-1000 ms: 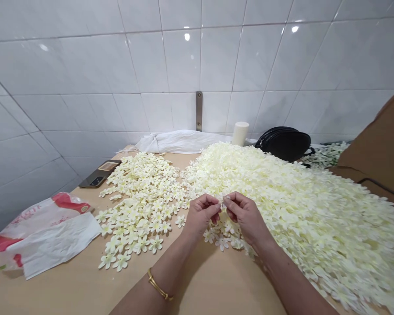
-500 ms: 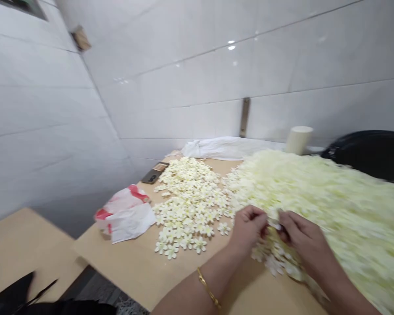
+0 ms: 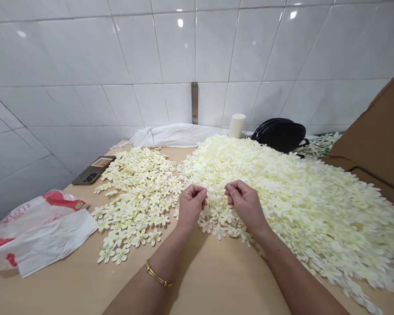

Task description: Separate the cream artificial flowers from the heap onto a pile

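Note:
My left hand (image 3: 191, 204) is closed in a pinch over the table, its fingertips pointing right; whatever they hold, if anything, is too small to make out. Facing it across a short gap, my right hand (image 3: 246, 204) is also pinched, its fingertips against a background of pale petals that hides any small thing there. Behind and to the right spreads a large heap of cream artificial flower heads (image 3: 302, 197). A smaller, flatter pile of yellow-centred flowers (image 3: 141, 188) lies to the left. A few single flowers (image 3: 219, 232) rest on the table between and below my hands.
On the left are a phone (image 3: 93, 170) and a red-and-white plastic bag (image 3: 36, 214) with a white tissue (image 3: 55, 240) on it. Along the wall stand a white cloth (image 3: 177, 135), a cream cylinder (image 3: 237, 126) and a black bag (image 3: 279, 134). A cardboard box (image 3: 377, 140) rises at right.
The view has swung to the right, showing the black bag whole and the cardboard box. My hands, close together before, are now farther apart, both still pinched.

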Motion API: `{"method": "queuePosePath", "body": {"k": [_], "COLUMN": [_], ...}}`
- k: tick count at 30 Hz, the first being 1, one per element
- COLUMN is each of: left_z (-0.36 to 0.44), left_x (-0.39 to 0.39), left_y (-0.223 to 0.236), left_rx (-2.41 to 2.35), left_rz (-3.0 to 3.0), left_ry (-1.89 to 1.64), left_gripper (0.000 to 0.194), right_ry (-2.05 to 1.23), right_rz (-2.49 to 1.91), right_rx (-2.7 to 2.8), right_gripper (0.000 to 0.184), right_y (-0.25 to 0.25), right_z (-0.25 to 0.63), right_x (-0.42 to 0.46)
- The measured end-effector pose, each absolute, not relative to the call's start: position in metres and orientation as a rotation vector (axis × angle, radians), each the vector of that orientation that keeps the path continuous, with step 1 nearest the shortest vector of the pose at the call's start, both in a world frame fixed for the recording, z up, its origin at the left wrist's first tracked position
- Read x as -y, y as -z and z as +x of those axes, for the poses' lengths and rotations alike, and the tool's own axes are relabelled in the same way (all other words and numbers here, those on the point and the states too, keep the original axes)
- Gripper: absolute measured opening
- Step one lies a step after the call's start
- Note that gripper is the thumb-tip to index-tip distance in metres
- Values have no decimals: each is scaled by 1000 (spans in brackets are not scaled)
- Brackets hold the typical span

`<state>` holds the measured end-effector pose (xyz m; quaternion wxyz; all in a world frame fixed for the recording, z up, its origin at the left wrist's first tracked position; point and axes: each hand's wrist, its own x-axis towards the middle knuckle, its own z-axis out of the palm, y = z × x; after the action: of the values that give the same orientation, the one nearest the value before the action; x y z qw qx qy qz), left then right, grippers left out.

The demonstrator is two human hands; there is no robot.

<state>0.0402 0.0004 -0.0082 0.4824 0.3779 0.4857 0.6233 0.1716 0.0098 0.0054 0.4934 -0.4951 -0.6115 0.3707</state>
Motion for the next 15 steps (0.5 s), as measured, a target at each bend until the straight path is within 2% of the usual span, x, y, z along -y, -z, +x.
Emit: {"method": "queuePosePath", "body": {"k": [9,15], "left_z": [28,27], "left_x": [-6,-7], "left_y": [7,13], "left_rx": [-1378,-1419], "left_rz": [1126,1257], "left_ry": [-1534,-1488], "left_gripper": [11,6], "right_ry": [-338,17], "right_rz": [-1109,-1378], "right_rx": [1941,2216], "right_gripper": [19,20], "right_y": [-2,8], "right_z": [174,175], "right_x": [-5,-7]}}
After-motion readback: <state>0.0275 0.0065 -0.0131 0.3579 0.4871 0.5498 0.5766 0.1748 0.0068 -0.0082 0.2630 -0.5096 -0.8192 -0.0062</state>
